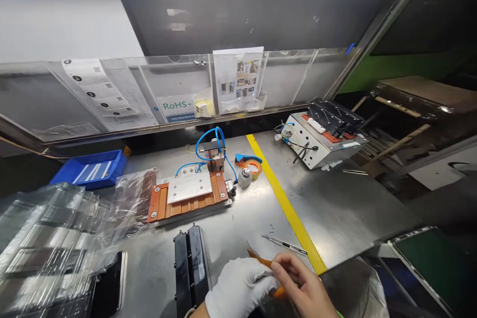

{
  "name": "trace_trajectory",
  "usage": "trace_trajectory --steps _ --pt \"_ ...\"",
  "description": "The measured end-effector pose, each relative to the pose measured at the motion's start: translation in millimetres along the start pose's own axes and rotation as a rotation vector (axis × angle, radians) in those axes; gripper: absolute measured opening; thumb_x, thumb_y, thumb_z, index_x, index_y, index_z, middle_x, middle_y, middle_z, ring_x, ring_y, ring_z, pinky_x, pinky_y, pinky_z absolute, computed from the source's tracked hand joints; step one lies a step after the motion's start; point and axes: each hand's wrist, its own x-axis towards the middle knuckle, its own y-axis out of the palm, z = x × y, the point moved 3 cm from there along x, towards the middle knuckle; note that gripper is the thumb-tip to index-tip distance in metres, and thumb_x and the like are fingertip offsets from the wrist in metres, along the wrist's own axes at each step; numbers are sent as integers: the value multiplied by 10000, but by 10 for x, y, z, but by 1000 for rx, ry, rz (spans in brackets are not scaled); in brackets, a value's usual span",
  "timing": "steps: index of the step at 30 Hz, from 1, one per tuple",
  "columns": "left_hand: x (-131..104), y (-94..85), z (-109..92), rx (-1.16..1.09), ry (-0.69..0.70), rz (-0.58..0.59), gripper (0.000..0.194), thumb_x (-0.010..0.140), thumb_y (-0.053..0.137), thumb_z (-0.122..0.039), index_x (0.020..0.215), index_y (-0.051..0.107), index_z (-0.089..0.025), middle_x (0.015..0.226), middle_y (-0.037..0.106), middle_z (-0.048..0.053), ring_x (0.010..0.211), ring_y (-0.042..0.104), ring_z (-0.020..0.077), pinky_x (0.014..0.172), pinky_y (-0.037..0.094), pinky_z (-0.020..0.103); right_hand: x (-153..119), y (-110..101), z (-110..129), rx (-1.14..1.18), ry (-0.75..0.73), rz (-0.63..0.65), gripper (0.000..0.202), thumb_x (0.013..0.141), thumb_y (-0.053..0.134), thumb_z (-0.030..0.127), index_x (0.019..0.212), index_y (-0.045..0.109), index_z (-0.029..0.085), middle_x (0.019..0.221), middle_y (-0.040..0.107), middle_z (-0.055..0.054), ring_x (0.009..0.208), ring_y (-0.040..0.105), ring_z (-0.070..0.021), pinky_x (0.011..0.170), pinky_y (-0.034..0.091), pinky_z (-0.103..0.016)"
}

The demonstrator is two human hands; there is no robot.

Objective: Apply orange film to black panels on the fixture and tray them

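Note:
My left hand [240, 285], in a white glove, is closed around a small orange item [264, 260] with a thin pointed tip near the bottom of the view. My bare right hand [303, 283] pinches the same item from the right side, and more orange shows below the fingers. What the item is cannot be made out. Just above my hands lies a slim silver knife [285, 244] on the metal table. Two long black parts [191, 266] lie side by side, left of my gloved hand.
An orange fixture [190, 191] with blue hoses stands mid-table, beside a small bottle [245, 178] and a tape roll [254, 169]. Plastic-wrapped pieces [52, 243] and a blue tray [91, 169] are left. A white box [316, 144] carries black parts at the back right.

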Motion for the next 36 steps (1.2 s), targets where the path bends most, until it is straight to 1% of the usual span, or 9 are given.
trace_trajectory --steps 4,8,14,19,24,27,31,34,36 --pt "109 164 -52 127 195 6 204 943 544 -316 825 676 -215 751 665 -36 634 532 89 586 313 198 -129 -125 -66 189 116 -11 395 900 589 581 922 657 193 958 690 -57 943 643 -197 841 502 -262" --pt "199 323 -168 207 291 67 75 889 622 -231 863 692 -237 821 712 -37 694 601 105 611 326 210 -321 -234 -99 361 174 -162 460 865 593 644 864 667 190 903 703 -50 911 661 -211 844 511 -287" --pt "294 508 -337 138 270 204 176 946 552 -287 911 722 -257 919 726 -34 760 621 114 652 368 209 -588 -348 -168 379 147 -174 358 859 674 542 1029 702 228 1107 714 -70 1054 662 -226 924 505 -300" --pt "322 631 -363 264 249 271 62 879 644 -260 860 703 -252 828 687 -52 705 563 100 597 322 209 -693 -433 -183 417 190 -172 332 884 647 538 903 715 213 1051 731 -67 1039 654 -224 924 486 -290" --pt "362 655 -416 282 193 337 117 908 602 -287 847 701 -272 802 701 -62 693 585 104 625 344 205 -786 -511 -336 618 223 -462 391 776 754 560 856 724 178 903 713 -55 895 656 -192 813 525 -243" --pt "406 651 -481 260 143 352 160 926 567 -298 843 703 -282 746 688 -70 639 552 96 635 339 210 -893 -645 -522 719 240 -660 391 738 783 564 893 722 210 972 712 -32 946 667 -180 819 555 -231" --pt "473 716 -492 265 60 392 187 909 552 -282 833 723 -286 673 655 -57 594 488 106 644 332 234 -1119 -943 -825 843 261 -892 408 640 863 502 902 721 224 1007 730 -28 938 701 -197 783 609 -248" --pt "535 792 -459 184 127 374 269 953 487 -353 843 718 -269 762 708 -48 687 566 121 784 361 259 -1376 -1218 -1066 932 270 -1065 448 552 908 433 879 706 201 982 743 -62 938 713 -230 801 630 -283" --pt "590 823 -460 89 173 326 326 973 457 -427 849 706 -257 831 729 -51 750 595 129 856 358 272 -1581 -1405 -1174 987 276 -1170 435 534 910 387 857 694 191 958 745 -73 920 718 -221 791 633 -261"
